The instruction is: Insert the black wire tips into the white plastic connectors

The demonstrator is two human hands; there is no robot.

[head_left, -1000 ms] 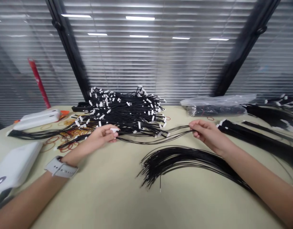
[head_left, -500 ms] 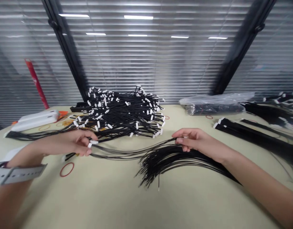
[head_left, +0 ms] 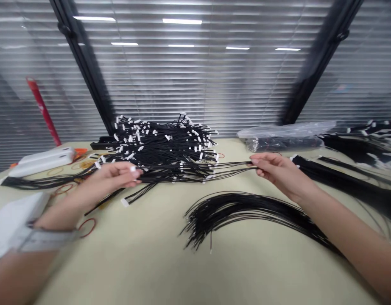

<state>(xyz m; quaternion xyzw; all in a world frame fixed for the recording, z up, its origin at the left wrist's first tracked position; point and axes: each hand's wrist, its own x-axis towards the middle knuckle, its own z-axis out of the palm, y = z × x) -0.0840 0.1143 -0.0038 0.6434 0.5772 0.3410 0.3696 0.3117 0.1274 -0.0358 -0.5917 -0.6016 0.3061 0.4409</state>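
My left hand [head_left: 114,178] is closed on one end of a thin bundle of black wires [head_left: 227,170], pinching a white connector at its fingertips. My right hand [head_left: 275,171] pinches the other end of the same wires, which stretch taut between both hands just above the table. Behind them lies a big pile of black cables with white connectors [head_left: 163,146]. A loose fan of black wires with bare ends [head_left: 233,212] lies on the table below my right hand. A grey watch is on my left wrist.
Red rubber bands [head_left: 87,226] lie near my left forearm. White boxes [head_left: 44,160] sit at the left. A clear plastic bag [head_left: 284,137] and more black cable bundles [head_left: 344,178] lie at the right. A red rod [head_left: 43,110] stands far left before window blinds.
Both hands rose and moved back toward the pile, pulling the wires taut. My right hand shifted right, away from the loose fan of wires.
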